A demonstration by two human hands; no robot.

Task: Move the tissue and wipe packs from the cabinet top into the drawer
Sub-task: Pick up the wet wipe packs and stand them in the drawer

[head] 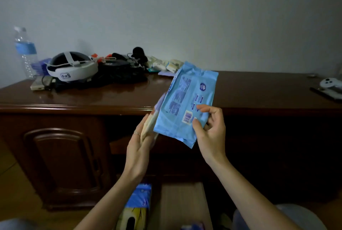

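Observation:
My right hand point(211, 128) grips a large light-blue wipe pack point(185, 100) by its lower right edge, held upright in front of the dark wooden cabinet top point(92, 98). My left hand point(140, 144) holds a few thin pale tissue packs point(149, 124) edge-on, touching the blue pack's left side. Several small pale tissue packs point(166, 64) lie at the back of the cabinet top by the wall. Below, the open drawer point(183, 204) shows its light wooden bottom, with a blue and yellow pack point(137, 205) at its left.
A white headset point(72, 68) and tangled black cables point(120, 71) fill the left of the cabinet top, beside a water bottle point(25, 52). A white controller point(329, 83) lies at the far right. A carved cabinet door point(61, 159) is at lower left.

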